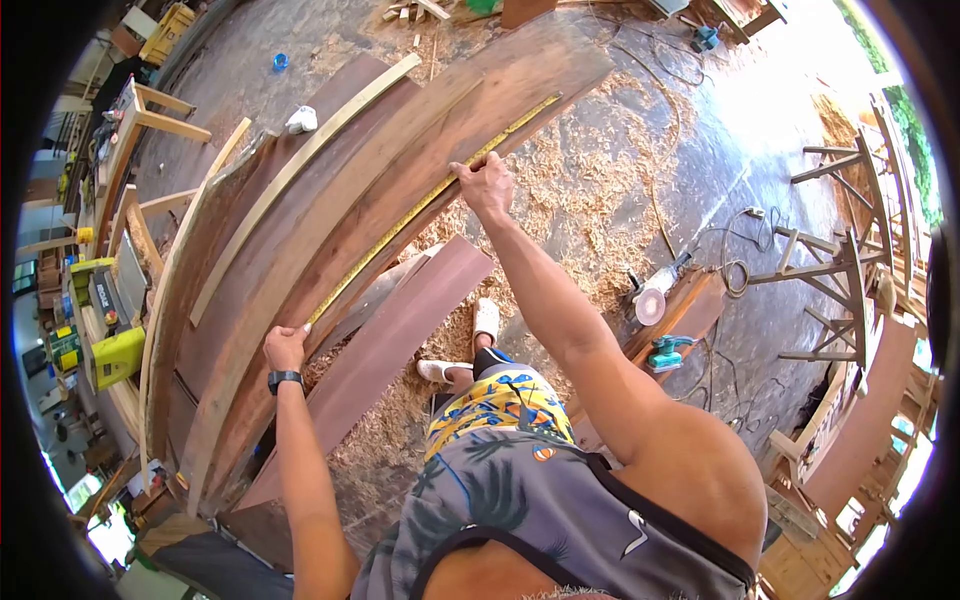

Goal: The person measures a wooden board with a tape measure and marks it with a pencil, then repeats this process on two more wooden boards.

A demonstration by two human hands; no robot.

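A long yellow measuring tape (385, 243) is stretched along the near edge of a wide brown wooden plank (400, 150). My left hand (285, 347), below a dark wristwatch (285, 379), pinches the tape's near end against the wood. Farther up, my right hand (487, 187) is closed on the tape, thumb and fingers at the plank's edge. Past that hand the tape runs on toward the plank's far end. A thin pale wooden strip (300, 165) lies on the boards to the left of the plank.
A reddish board (390, 325) lies by my feet among wood shavings (560, 180). To the right are an angle grinder (655, 295), a teal power tool (668, 353), cables and wooden trestles (850, 265). A yellow-green machine (118, 357) stands at left.
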